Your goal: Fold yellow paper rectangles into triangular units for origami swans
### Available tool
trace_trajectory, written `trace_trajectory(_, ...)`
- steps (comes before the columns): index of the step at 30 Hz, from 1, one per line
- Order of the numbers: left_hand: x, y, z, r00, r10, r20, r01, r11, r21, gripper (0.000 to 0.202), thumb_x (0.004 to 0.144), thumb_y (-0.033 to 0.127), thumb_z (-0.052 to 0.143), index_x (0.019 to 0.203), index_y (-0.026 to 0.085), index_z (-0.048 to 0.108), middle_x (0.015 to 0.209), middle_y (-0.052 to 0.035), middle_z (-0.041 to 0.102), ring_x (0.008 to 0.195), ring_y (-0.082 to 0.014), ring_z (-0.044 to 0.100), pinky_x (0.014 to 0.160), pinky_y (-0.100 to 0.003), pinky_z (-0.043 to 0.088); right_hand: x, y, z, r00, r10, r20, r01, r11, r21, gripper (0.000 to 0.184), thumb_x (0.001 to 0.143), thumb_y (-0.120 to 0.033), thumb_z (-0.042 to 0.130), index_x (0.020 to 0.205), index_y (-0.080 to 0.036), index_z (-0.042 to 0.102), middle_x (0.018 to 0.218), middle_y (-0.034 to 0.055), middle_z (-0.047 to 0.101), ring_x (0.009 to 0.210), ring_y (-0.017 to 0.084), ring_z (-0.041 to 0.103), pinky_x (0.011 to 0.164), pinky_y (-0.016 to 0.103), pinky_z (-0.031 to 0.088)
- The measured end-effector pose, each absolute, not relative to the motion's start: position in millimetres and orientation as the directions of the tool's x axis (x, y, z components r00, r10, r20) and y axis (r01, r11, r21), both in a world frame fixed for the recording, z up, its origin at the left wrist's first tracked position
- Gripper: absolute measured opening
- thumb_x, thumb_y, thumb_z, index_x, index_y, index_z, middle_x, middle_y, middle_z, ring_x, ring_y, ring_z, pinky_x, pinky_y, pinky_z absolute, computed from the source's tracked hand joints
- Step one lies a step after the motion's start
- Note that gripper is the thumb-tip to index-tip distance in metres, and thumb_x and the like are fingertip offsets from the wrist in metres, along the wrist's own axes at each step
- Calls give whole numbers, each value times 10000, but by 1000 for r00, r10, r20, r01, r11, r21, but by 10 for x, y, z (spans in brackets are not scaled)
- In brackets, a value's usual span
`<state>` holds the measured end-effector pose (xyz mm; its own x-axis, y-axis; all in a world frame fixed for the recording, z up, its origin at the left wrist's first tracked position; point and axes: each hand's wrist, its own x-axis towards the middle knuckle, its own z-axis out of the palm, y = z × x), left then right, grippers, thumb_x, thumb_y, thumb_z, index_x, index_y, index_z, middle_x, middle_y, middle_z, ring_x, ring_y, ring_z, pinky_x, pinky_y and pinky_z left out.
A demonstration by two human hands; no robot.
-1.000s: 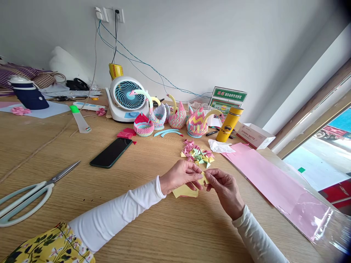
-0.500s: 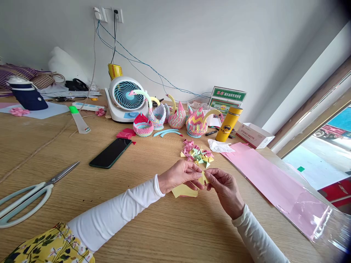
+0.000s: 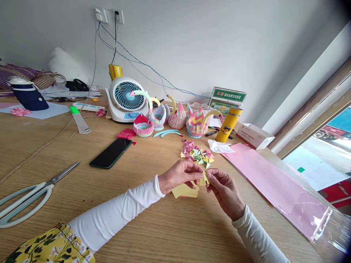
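My left hand (image 3: 179, 176) and my right hand (image 3: 223, 188) meet over the wooden table (image 3: 153, 226), both pinching one small folded yellow paper piece (image 3: 203, 179) between their fingertips. Under the hands lies a small stack of yellow paper slips (image 3: 184, 191). Just beyond them sits a pile of folded pink, green and yellow paper triangles (image 3: 196, 152).
A black phone (image 3: 111, 153) lies left of the hands, large scissors (image 3: 26, 195) at the near left. Pink paper sheets (image 3: 271, 180) stretch along the right. Behind stand paper swans (image 3: 170, 117), a small fan (image 3: 126, 98), a yellow bottle (image 3: 228, 124) and a sticky-note box (image 3: 255, 136).
The fingers shift slightly on the yellow piece, which now sits a little higher between the hands. Nothing else has moved.
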<state>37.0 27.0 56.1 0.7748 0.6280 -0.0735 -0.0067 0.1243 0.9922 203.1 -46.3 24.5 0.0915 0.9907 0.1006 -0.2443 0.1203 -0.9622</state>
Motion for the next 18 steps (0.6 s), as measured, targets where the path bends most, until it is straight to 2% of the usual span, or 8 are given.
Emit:
trace_trajectory(5, 379, 275, 544, 779, 626, -31, -55, 118, 992, 295, 696, 365, 725, 876, 149, 638, 828, -9, 593, 716, -100, 543, 585, -219, 471, 2021, -467, 249, 81, 995, 55, -367, 81, -927, 87, 772, -271, 720, 822, -201, 719, 749, -17, 604, 589, 57, 479, 502, 149, 449)
trace_trajectory(11, 389, 264, 543, 786, 617, -26, -99, 166, 981, 293, 674, 362, 745, 851, 152, 645, 841, -9, 584, 804, -134, 554, 678, -282, 506, 2032, -459, 221, 69, 998, 8, -462, 38, -886, 97, 733, -247, 757, 808, -193, 729, 719, -17, 605, 581, 53, 486, 494, 137, 455)
trace_trajectory(18, 380, 292, 537, 811, 584, -23, -84, 155, 984, 285, 683, 351, 745, 865, 150, 655, 857, -19, 594, 787, -118, 553, 637, -225, 495, 2037, -472, 262, 24, 998, -57, -496, -37, -868, 132, 693, -255, 788, 783, -179, 727, 709, -16, 619, 563, 49, 499, 488, 133, 452)
